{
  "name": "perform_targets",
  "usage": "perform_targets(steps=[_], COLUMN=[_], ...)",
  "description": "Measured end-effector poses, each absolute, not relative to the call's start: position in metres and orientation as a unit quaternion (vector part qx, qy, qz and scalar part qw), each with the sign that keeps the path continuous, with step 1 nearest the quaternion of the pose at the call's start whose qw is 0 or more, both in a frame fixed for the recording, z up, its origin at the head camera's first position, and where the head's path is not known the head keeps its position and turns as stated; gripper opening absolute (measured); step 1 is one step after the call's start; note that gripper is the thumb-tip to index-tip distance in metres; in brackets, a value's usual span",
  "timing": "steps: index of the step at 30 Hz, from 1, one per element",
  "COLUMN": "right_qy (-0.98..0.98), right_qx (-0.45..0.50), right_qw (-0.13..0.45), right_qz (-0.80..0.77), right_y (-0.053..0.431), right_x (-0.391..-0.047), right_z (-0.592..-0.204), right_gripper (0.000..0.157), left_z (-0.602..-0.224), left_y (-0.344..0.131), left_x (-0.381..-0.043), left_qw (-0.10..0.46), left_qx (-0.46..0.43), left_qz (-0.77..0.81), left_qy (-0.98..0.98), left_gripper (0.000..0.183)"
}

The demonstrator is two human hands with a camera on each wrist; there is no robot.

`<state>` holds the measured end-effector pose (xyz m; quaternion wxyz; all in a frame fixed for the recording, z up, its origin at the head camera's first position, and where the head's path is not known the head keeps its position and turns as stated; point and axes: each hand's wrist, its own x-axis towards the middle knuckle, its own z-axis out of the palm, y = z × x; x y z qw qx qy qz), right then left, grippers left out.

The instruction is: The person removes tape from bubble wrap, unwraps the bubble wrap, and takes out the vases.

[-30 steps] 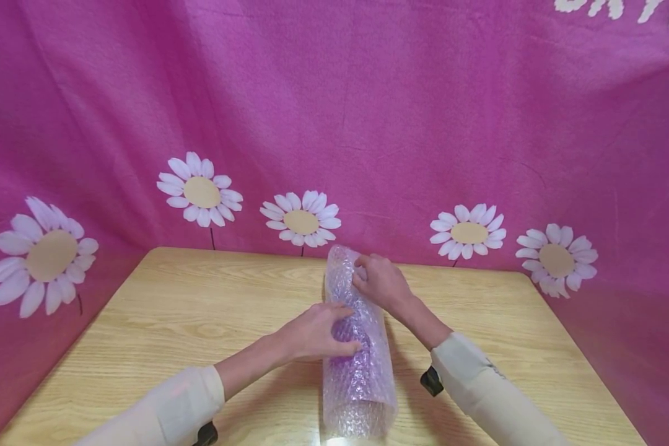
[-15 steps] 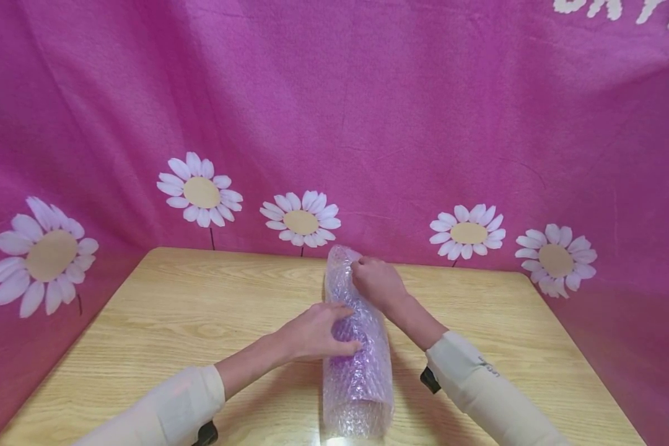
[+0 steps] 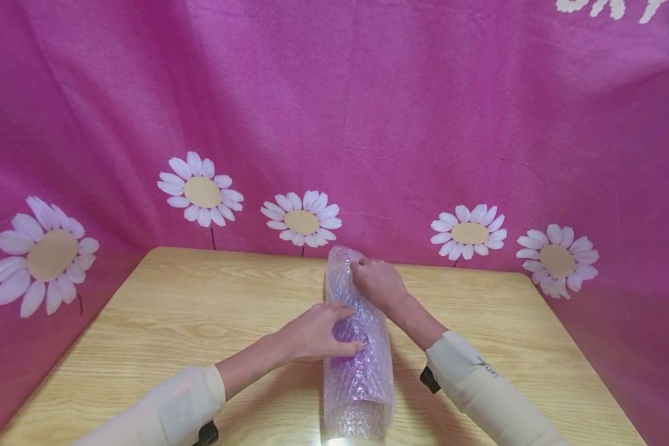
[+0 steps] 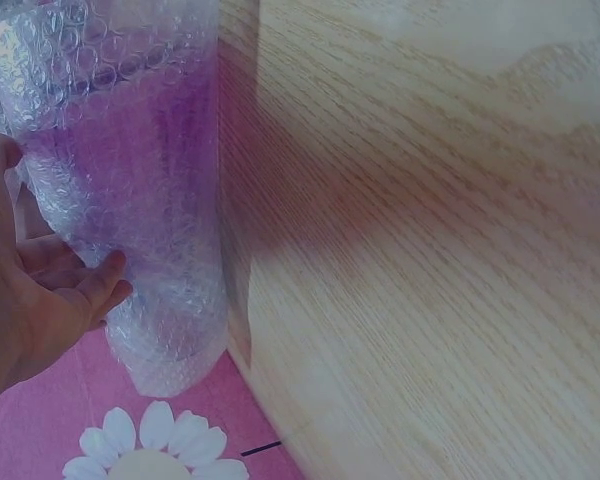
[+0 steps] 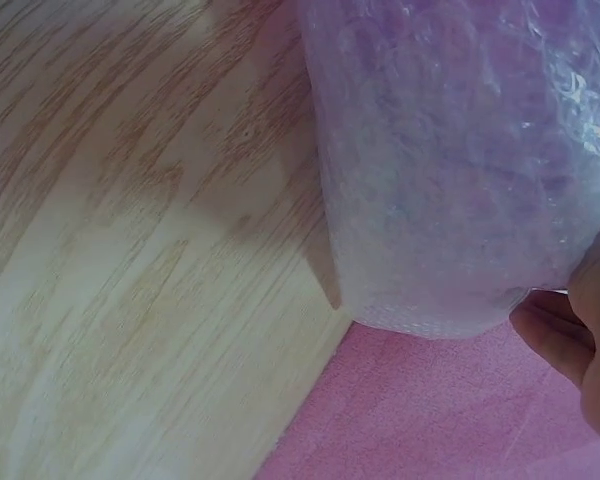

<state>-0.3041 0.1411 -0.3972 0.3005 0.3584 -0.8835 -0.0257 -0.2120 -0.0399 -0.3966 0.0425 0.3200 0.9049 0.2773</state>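
On the middle of the bubble-wrap roll (image 3: 362,378), your left hand (image 3: 311,331) rests, fingers spread apart; near the roll's far end, your right hand (image 3: 380,286) pinches it, fingers curled.

Right grip (image 3: 380,285) turned over, thumb-forefinger gap gone from view, sleeve lettering (image 3: 488,369) more visible

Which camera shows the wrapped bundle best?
The head view: the wrapped bundle appears almost end to end. The left wrist view is closer but crops its near end; the right wrist view shows mainly its far end.
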Motion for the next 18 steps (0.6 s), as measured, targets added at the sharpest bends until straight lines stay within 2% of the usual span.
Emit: perform_targets(steps=[10, 18], right_qy=[-0.885, -0.892], right_qx=[0.344, 0.332], right_qw=[0.312, 0.303], right_qz=[0.025, 0.05], right_y=[0.1438, 0.1437], right_x=[-0.3069, -0.3078], right_z=[-0.4016, -0.4031], right_gripper=[0.017, 0.015], left_z=[-0.3983, -0.3981], left_y=[-0.0392, -0.0389], left_x=[-0.2143, -0.2143], left_qw=[0.035, 0.036], left_qx=[0.327, 0.327], left_qz=[0.276, 0.275], left_qy=[0.903, 0.904], left_gripper=[0.075, 0.074])
